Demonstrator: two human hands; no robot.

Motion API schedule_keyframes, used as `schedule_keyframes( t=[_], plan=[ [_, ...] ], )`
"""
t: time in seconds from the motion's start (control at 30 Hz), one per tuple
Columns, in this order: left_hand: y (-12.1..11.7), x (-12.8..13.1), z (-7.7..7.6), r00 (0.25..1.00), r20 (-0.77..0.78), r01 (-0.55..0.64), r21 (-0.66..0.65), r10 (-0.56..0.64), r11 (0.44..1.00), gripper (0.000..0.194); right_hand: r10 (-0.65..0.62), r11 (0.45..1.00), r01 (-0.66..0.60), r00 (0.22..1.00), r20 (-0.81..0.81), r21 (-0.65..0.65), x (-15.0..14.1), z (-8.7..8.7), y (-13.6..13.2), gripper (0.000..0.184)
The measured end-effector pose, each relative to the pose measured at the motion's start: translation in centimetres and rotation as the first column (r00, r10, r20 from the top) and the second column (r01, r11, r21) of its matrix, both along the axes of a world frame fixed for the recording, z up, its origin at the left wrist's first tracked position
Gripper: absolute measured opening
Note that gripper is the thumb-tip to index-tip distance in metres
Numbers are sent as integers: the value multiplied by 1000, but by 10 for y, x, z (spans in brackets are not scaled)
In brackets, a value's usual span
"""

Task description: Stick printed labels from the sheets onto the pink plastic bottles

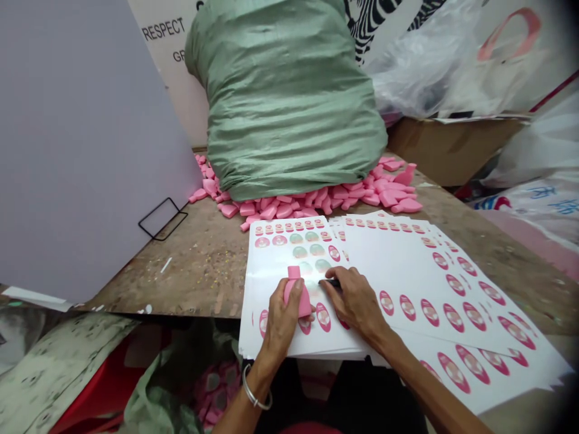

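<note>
Left hand (pixel 281 308) curled (thumb uppermost); right hand (pixel 359 301) pinching, forearms (pixel 420 369) angled inward

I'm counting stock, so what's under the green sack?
Pink bottle-shaped pieces show along the lower edge of the green sack; what lies beneath its middle is covered and can't be seen.

- A large, flat, pale lilac-grey panel (pixel 90 132) at the left of a worn brown wooden table (pixel 194 265)
- A thin black wire rectangle (pixel 154 211) by the panel's lower edge
- A bulging pale-green fabric sack (pixel 294 102) towards the table's back
- A brown cardboard box (pixel 452 147) right of the sack
- Crumpled translucent plastic (pixel 416 78) above the box
- Black-and-white zebra-striped print (pixel 375 24) behind the sack
</note>
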State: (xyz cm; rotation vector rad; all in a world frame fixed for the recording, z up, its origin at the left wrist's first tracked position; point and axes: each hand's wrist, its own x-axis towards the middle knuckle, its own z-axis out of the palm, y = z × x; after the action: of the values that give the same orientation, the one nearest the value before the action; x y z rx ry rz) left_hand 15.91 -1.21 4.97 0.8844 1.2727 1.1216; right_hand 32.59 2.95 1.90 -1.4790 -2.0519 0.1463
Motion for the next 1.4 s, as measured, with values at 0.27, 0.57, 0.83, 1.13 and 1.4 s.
schedule_keyframes(
  t=[0.27, 0.57, 0.83, 1.13, 1.4],
  plan=[
    [2, -4, -4, 1000, -15, 18, 28, -17, 999, 48, -4, 990, -25, 979, 203, 141, -10, 1, -2, 17],
    [5, -6, -6, 999, -23, 30, 48, -29, 998, 43, 69, 997, -71, 995, 71, 29, -7, -1, 4, 16],
    [3, -7, -3, 998, -34, 49, 52, -47, 997, 44, 62, 995, -70, 992, 114, 66, -8, 1, 6, 17],
    [4, -6, 1, 997, -60, 59, 34, -56, 998, 45, 98, 994, -101, 994, -57, -37, -6, 2, 15, 16],
    [3, -7, 0, 998, -38, 44, 48, -42, 998, 45, 110, 991, -118, 988, 109, 70, -2, 1, 8, 17]
  ],
)
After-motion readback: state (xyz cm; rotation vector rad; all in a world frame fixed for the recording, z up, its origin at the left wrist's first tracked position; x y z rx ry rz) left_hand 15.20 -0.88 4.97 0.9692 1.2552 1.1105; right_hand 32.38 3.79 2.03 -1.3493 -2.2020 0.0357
